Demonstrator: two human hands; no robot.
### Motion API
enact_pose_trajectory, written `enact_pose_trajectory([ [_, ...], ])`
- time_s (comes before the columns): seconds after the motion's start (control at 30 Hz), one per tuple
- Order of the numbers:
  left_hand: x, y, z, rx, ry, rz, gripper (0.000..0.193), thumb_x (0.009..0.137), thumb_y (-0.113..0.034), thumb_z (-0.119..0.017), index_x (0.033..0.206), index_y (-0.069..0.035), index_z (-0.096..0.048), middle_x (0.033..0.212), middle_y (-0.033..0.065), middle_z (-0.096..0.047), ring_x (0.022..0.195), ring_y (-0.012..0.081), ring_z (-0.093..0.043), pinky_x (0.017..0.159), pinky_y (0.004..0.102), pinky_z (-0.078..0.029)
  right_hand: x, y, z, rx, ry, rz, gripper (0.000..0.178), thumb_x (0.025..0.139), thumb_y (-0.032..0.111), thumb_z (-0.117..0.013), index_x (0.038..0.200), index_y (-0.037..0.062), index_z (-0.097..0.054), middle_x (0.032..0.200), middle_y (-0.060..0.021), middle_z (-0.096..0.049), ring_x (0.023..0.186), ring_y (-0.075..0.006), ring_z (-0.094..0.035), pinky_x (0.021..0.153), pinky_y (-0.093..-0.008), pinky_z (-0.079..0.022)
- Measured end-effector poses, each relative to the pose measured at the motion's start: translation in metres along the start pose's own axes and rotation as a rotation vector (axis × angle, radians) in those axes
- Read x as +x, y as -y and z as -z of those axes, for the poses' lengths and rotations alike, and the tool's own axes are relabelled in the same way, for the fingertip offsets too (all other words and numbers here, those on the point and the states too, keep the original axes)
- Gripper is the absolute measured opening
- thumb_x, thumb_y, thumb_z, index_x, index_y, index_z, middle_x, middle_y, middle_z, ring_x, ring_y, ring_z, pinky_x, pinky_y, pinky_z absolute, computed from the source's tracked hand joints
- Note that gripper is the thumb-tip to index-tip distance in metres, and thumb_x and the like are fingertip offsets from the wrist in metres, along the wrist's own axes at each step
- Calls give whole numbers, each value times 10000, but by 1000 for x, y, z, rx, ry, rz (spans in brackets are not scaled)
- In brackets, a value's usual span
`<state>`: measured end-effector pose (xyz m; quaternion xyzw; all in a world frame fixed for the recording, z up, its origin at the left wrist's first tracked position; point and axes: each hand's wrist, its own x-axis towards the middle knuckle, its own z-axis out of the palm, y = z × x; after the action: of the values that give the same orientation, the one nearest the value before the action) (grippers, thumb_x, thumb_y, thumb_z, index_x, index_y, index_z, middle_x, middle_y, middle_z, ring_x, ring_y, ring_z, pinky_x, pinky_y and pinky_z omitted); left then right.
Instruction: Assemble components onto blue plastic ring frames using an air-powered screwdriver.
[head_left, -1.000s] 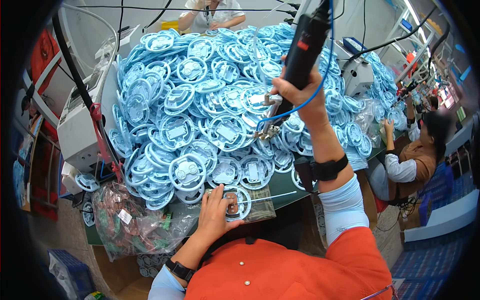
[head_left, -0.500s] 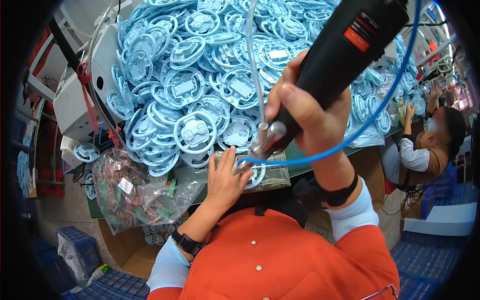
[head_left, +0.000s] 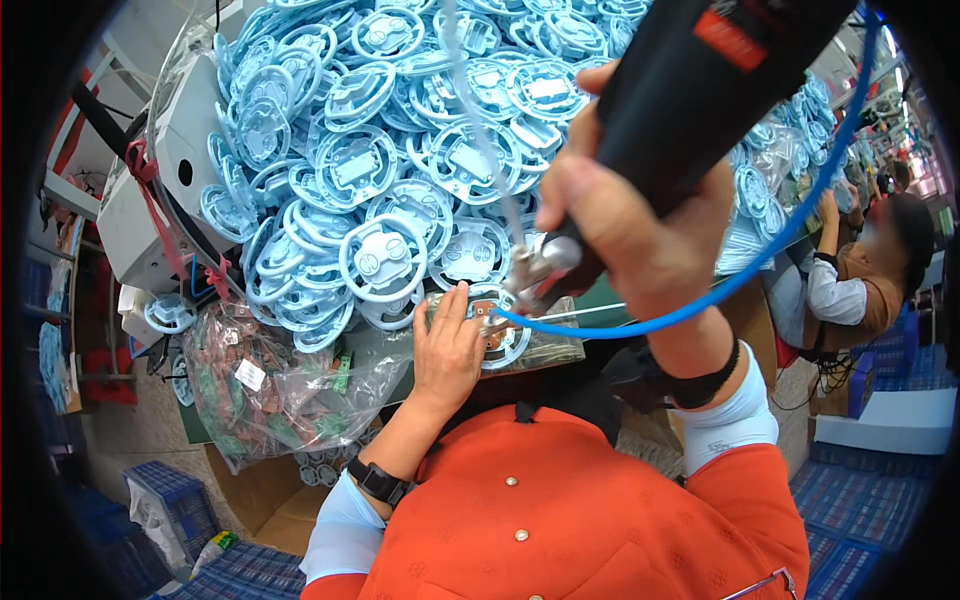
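My right hand (head_left: 635,220) is wrapped around a large black electric screwdriver (head_left: 700,110), which slants down to the left with its metal tip near the work. A blue hose (head_left: 690,300) runs from the tip end, and a clear tube (head_left: 470,90) rises beside it. Below the tip lies a light-blue ring-shaped plastic part (head_left: 522,345) with a brown circuit board (head_left: 490,308) in it. My left hand (head_left: 447,345) rests with fingers stretched out on the left side of this part. The exact contact of the tip is hidden.
Beyond my hands rises a big heap of light-blue plastic parts (head_left: 385,255). A clear bag of circuit boards (head_left: 270,390) lies at the table's left edge. A grey machine (head_left: 165,190) stands far left. At the right a co-worker (head_left: 860,270) sits by more parts.
My right hand and the screwdriver have shifted a little right, and the brown board now shows beneath the tip. My left hand stays on the part, its fingers less near the tip.
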<state>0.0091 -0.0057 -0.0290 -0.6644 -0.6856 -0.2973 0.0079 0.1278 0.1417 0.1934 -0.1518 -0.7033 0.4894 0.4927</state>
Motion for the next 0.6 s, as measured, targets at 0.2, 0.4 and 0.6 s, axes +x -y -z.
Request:
enact_pose_trajectory([
  [0.2,-1,4,-5,-84,29,5,201,868,-147,-682,1029,-27,-669,1315,234,-563,1277,369,-518,1054,594,-317,-7,-23,-11,-108,54,38,449,811,-56,-660,1235,-51,-513,778,-39,-597,656,-113,-622,605,-252,-510],
  [0.4,-2,3,-3,-33,-3,11,127,946,-139,-608,1035,-80,-677,1029,99,-670,1049,318,-605,1052,574,-326,-7,-31,-20,-35,26,9,430,802,-37,-680,1209,-48,-539,779,-21,-599,647,-87,-616,595,-236,-502],
  [0.6,2,0,1,-44,9,16,124,953,-162,-609,1020,-86,-681,1005,105,-669,1027,316,-610,1047,576,-334,-5,-26,-26,46,-36,-76,471,734,83,-731,1157,4,-538,766,-4,-541,631,-109,-509,576,-270,-430],
])
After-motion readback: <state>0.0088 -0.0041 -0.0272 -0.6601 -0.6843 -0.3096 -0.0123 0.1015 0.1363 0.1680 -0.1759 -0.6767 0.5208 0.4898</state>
